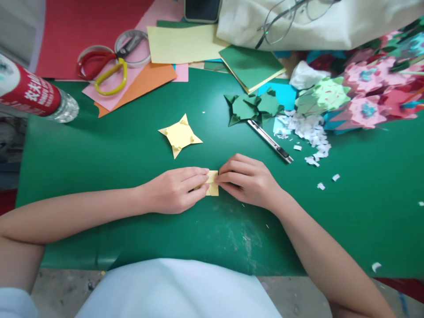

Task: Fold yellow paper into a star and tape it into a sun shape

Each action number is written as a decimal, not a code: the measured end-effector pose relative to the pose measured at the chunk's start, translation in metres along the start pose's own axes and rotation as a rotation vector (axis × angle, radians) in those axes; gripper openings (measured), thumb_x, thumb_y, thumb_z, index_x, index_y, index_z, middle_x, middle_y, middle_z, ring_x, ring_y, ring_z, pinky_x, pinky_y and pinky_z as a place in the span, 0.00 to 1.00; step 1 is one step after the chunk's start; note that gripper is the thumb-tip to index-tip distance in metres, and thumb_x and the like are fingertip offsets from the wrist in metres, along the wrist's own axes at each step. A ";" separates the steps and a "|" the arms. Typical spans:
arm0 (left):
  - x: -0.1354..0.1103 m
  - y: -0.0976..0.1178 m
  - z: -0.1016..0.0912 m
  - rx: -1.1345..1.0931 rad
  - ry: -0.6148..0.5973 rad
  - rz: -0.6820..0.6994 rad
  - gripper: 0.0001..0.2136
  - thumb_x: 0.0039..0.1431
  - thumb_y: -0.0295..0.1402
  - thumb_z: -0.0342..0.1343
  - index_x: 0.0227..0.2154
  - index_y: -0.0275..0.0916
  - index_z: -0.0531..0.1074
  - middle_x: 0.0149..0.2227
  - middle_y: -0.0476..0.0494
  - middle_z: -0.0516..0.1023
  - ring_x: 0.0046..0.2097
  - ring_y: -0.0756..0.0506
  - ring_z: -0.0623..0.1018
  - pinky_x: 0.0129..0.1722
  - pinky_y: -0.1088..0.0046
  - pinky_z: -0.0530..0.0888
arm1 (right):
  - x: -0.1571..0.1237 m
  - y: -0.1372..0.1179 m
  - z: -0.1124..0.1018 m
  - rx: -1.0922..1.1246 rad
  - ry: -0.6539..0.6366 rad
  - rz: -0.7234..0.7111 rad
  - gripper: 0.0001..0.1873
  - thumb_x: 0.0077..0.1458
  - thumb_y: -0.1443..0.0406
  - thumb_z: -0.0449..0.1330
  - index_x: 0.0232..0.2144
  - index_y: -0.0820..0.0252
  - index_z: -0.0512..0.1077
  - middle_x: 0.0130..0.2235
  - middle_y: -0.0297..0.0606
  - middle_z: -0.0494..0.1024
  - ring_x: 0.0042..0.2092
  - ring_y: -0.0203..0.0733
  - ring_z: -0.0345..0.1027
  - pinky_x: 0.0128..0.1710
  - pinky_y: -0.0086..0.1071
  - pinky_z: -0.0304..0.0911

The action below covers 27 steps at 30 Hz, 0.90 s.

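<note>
A small folded piece of yellow paper (213, 189) lies on the green table between my two hands. The fingers of my left hand (177, 187) are closed on its left part and cover much of it. From the other side, my right hand (247, 179) pinches the paper's right edge between its fingertips. Just beyond my left hand rests a yellow folded paper star (179, 134) with four points and curled bits at its inner corners. Farther off to the right, two green folded paper shapes (253, 106) lie side by side.
A utility knife (270, 141) lies near white paper scraps (313, 130). Scissors (115, 62) rest on coloured sheets at back left, near a water bottle (36, 90). Paper flowers (367, 95) fill the back right. Glasses (281, 22) sit on a cloth bag beside a phone (202, 9).
</note>
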<state>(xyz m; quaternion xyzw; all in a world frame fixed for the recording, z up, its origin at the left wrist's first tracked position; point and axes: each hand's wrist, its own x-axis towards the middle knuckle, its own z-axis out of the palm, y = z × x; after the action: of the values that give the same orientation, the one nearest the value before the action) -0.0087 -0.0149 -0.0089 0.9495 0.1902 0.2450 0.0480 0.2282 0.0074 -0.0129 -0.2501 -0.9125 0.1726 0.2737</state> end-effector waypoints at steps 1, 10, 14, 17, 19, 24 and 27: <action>-0.001 0.000 0.000 -0.001 0.000 0.004 0.06 0.63 0.25 0.54 0.40 0.30 0.73 0.40 0.37 0.80 0.48 0.42 0.81 0.51 0.65 0.81 | 0.000 0.000 0.000 0.040 0.006 0.033 0.04 0.58 0.69 0.61 0.31 0.58 0.73 0.33 0.37 0.78 0.34 0.35 0.65 0.34 0.31 0.66; -0.001 0.001 0.001 0.016 0.022 0.038 0.09 0.60 0.24 0.56 0.41 0.23 0.74 0.42 0.32 0.82 0.48 0.39 0.82 0.51 0.65 0.82 | 0.001 0.000 0.000 0.164 0.006 0.144 0.03 0.58 0.68 0.62 0.31 0.60 0.74 0.32 0.37 0.75 0.33 0.35 0.64 0.34 0.32 0.63; 0.000 0.000 0.000 -0.012 0.025 0.036 0.09 0.59 0.24 0.56 0.40 0.23 0.74 0.41 0.32 0.82 0.47 0.38 0.82 0.51 0.65 0.82 | 0.001 -0.002 0.001 0.154 -0.014 0.161 0.03 0.59 0.68 0.61 0.32 0.60 0.74 0.32 0.37 0.75 0.33 0.35 0.63 0.34 0.32 0.61; 0.000 0.000 0.000 -0.035 0.028 0.021 0.09 0.59 0.24 0.56 0.39 0.22 0.74 0.41 0.31 0.82 0.48 0.38 0.82 0.51 0.64 0.82 | 0.002 -0.006 0.003 0.113 -0.021 0.202 0.04 0.60 0.68 0.59 0.32 0.60 0.73 0.32 0.37 0.75 0.32 0.36 0.61 0.34 0.33 0.59; 0.000 0.000 0.000 -0.042 0.019 0.015 0.09 0.59 0.23 0.56 0.40 0.22 0.74 0.42 0.30 0.81 0.48 0.38 0.82 0.52 0.64 0.82 | 0.003 -0.010 0.004 0.077 -0.034 0.244 0.05 0.61 0.67 0.58 0.32 0.60 0.72 0.31 0.37 0.74 0.32 0.37 0.60 0.34 0.34 0.58; 0.000 0.000 0.000 -0.032 0.002 0.014 0.09 0.60 0.24 0.54 0.42 0.24 0.73 0.42 0.31 0.81 0.49 0.39 0.82 0.52 0.64 0.81 | 0.005 -0.018 0.006 0.014 -0.077 0.313 0.06 0.61 0.67 0.55 0.31 0.60 0.70 0.31 0.37 0.72 0.32 0.38 0.57 0.34 0.35 0.55; 0.000 -0.001 -0.001 -0.033 -0.006 0.012 0.10 0.61 0.24 0.53 0.44 0.26 0.73 0.43 0.33 0.81 0.49 0.39 0.82 0.51 0.64 0.82 | 0.007 -0.020 0.007 -0.007 -0.085 0.338 0.07 0.61 0.67 0.54 0.30 0.59 0.69 0.31 0.37 0.71 0.32 0.39 0.56 0.34 0.36 0.53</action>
<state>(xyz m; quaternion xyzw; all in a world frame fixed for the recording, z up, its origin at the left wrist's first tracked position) -0.0095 -0.0146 -0.0087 0.9504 0.1804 0.2456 0.0626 0.2121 -0.0066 -0.0063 -0.3932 -0.8689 0.2235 0.2011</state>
